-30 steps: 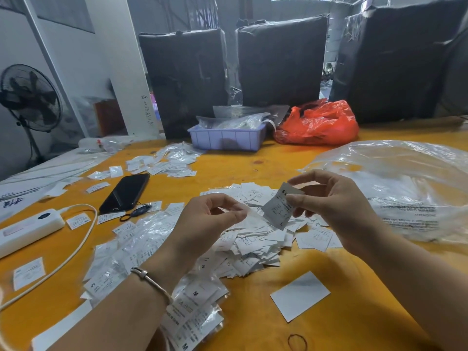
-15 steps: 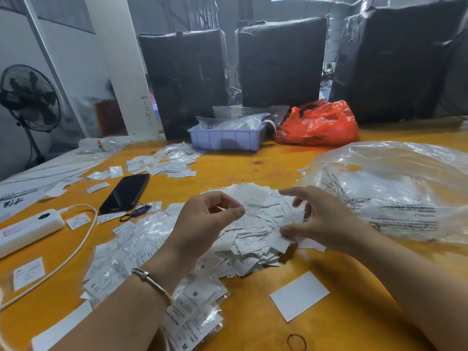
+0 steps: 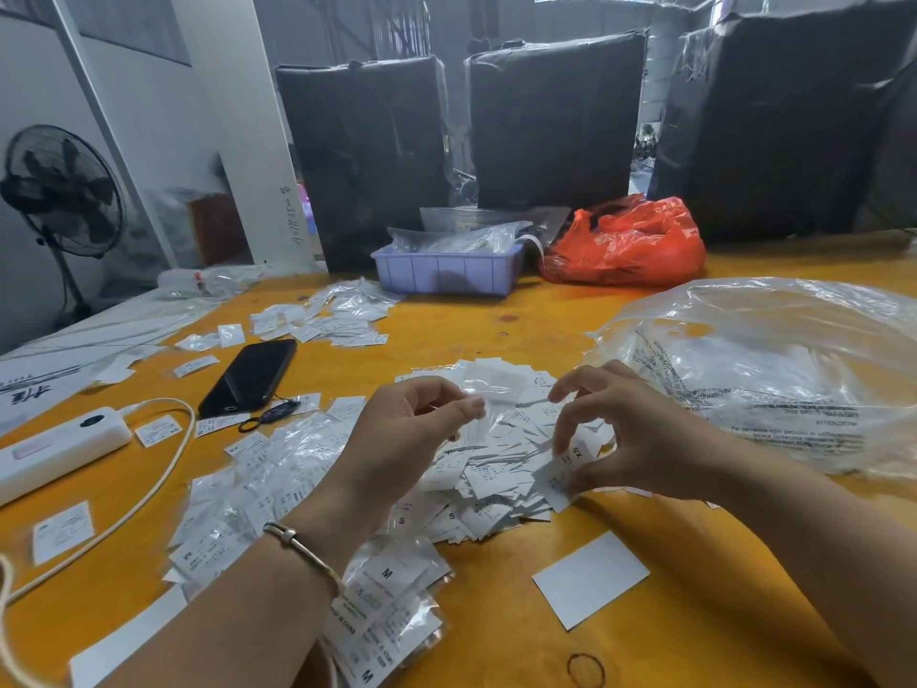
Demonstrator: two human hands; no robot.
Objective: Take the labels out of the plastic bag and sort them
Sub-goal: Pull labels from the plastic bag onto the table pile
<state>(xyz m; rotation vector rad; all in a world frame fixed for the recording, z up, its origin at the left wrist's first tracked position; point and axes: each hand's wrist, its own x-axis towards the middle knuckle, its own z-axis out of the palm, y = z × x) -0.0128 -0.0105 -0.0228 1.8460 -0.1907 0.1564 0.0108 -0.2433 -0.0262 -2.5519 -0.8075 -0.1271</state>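
An orange table (image 3: 496,330) carries a label heap (image 3: 496,469) centre, phone (image 3: 250,374) left, clear bag (image 3: 774,369) right, blue tray (image 3: 446,273) far.

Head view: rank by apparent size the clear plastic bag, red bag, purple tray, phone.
1. clear plastic bag, largest by far
2. red bag
3. purple tray, close to the red bag; both lie farther back, so that order is unsure
4. phone, smallest

Workshop with an orange table (image 3: 496,330)
Three black wrapped blocks (image 3: 556,121) stand behind it; a floor fan (image 3: 62,191) sits left by a pale wall (image 3: 149,106)
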